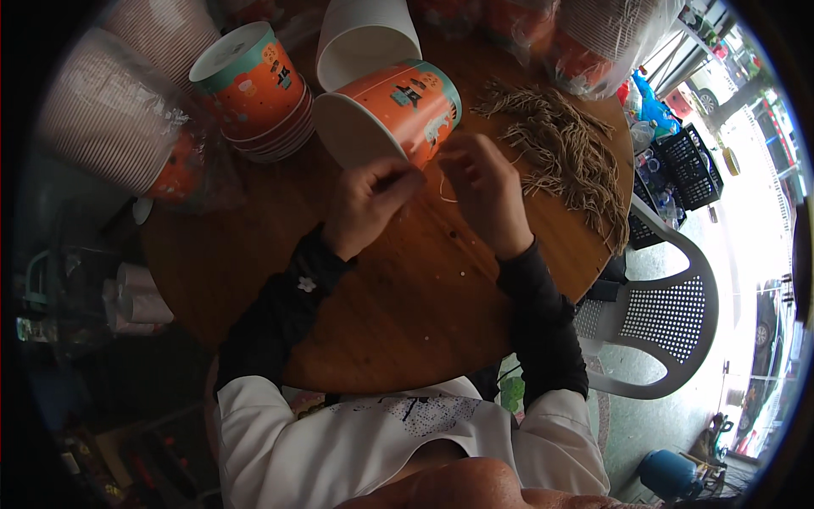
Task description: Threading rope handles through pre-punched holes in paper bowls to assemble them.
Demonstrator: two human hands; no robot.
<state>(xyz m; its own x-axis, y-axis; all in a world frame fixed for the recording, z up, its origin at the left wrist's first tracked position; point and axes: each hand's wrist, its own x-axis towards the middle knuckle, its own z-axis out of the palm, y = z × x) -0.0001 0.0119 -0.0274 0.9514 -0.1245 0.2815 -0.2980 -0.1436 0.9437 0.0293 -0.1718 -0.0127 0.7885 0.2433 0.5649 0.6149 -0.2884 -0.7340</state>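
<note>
On the far left, stacks of cups (pixel 102 110) sit in clear bags, blurry and cut off by the dark edge. Next comes a stack of orange cups (pixel 254 89) standing on the round brown table (pixel 398 297). Behind it a white cup (pixel 365 38) is half out of view at the top. One orange cup (pixel 394 114) lies tipped on its side, its open mouth facing left. The left hand (pixel 365 204) is curled up tight by its rim, pinching something too small to see. The right hand (pixel 483 191) is just beside it, fingers bent around a thin string (pixel 445 193) that is hard to make out. A pile of brown strings (pixel 564 148) lies farther right. A white chair (pixel 670 314) stands past the table edge.
</note>
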